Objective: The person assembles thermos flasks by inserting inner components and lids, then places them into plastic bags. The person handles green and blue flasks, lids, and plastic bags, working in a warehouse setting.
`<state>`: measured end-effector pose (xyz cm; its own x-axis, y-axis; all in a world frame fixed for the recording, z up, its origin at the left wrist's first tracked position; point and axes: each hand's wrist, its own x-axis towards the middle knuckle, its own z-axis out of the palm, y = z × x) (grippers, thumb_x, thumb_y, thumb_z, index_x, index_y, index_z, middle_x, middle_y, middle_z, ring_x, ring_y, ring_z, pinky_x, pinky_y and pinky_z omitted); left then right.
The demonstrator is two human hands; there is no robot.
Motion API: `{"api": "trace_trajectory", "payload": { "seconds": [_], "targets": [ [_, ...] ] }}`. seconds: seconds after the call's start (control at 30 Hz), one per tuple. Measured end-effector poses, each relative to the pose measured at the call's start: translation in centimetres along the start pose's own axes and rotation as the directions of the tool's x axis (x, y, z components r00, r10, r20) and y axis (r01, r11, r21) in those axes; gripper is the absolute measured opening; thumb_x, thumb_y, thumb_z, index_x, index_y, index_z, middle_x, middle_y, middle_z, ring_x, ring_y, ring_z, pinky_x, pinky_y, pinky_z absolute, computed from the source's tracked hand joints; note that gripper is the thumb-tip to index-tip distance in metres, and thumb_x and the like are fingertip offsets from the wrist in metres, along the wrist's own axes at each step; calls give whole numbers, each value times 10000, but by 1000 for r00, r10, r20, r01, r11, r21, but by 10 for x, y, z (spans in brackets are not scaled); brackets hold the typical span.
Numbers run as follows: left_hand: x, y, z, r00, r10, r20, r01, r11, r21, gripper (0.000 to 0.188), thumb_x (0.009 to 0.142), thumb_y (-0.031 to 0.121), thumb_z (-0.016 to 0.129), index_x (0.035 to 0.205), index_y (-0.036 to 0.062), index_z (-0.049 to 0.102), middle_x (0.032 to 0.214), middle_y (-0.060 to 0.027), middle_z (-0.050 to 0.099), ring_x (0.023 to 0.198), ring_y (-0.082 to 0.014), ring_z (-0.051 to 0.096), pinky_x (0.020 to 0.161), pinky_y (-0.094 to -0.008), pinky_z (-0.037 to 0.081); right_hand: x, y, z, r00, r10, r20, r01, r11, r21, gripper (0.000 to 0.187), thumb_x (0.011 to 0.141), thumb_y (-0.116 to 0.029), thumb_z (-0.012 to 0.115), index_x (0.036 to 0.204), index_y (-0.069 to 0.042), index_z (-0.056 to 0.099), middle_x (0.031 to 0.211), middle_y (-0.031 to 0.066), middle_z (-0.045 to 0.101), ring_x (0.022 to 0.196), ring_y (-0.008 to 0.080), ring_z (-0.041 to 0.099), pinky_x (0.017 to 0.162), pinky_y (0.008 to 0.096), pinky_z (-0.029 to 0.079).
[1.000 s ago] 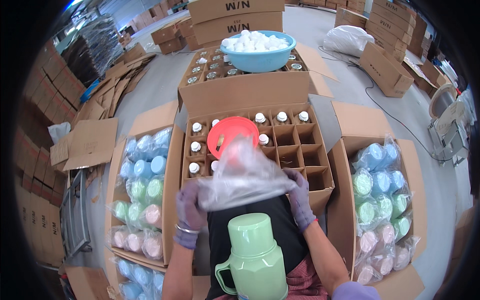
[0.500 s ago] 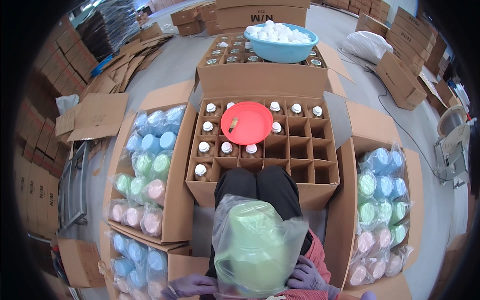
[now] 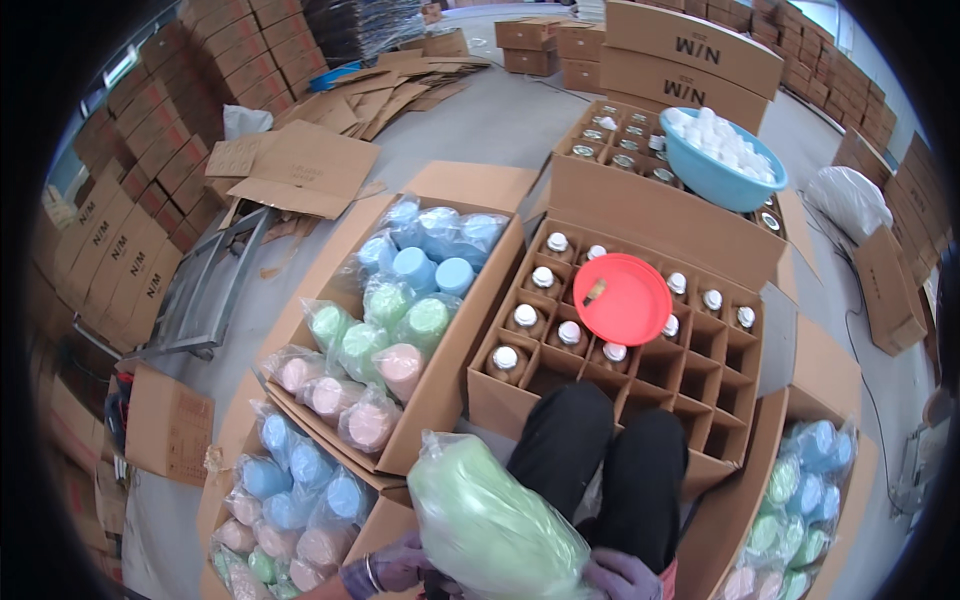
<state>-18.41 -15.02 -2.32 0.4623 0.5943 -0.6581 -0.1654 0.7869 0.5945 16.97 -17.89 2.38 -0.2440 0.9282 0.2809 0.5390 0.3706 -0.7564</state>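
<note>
A pale green jug-like vessel (image 3: 490, 505) in a clear plastic bag lies tilted over my lap, its top pointing up and left. At its lower left side my left hand (image 3: 400, 562), in a purple glove, grips the bag; part of its fingers is hidden behind the vessel. My right hand (image 3: 618, 574), gloved alike, closes on the lower right end with bent fingers. Just past my knees stands a divided carton (image 3: 610, 440) with white-capped bottles (image 3: 525, 317) in several cells. A red round tray (image 3: 630, 305) holding a small brush (image 3: 595, 292) rests on those bottles.
Left of me, an open carton (image 3: 440, 400) holds bagged blue, green and pink vessels; a similar filled carton (image 3: 370, 560) stands nearer. Another carton (image 3: 745, 440) is on the right. Behind, a blue basin (image 3: 715, 180) of white caps sits on more bottles. Flattened cardboard (image 3: 300, 170) lies far left.
The view has swung to the left. The bagged green vessel has gone from upright to lying tilted, with its top leaning left, and both hands have moved with it.
</note>
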Motion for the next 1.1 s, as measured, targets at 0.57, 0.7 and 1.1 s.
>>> {"api": "trace_trajectory", "payload": {
  "seconds": [0.57,0.7,1.1],
  "targets": [
    [262,283,-347,124,727,-675,-824,455,339,492,871,-32,596,1340,65,481,1194,-89,606,1052,-224,623,880,-467,602,434,233,186,906,-143,398,273,917,-292,620,820,-286,721,1366,-93,500,1373,211,472,1232,434,500,1048,502,424],
    [303,303,-361,215,741,-636,-745,545,384,542,874,-28,606,1386,72,457,1232,-100,598,1052,-220,614,863,-448,604,503,263,245,903,-170,396,340,845,-412,776,769,-334,767,1438,-124,434,1420,223,427,1257,439,482,1066,512,411],
    [295,266,-384,306,643,-702,-263,766,586,317,804,35,598,1114,-20,638,857,-61,650,684,-137,571,633,-283,491,565,237,279,895,178,410,-15,928,-371,1038,694,-518,812,1538,-197,299,1411,236,416,1228,444,518,1010,523,474]
  ]
}}
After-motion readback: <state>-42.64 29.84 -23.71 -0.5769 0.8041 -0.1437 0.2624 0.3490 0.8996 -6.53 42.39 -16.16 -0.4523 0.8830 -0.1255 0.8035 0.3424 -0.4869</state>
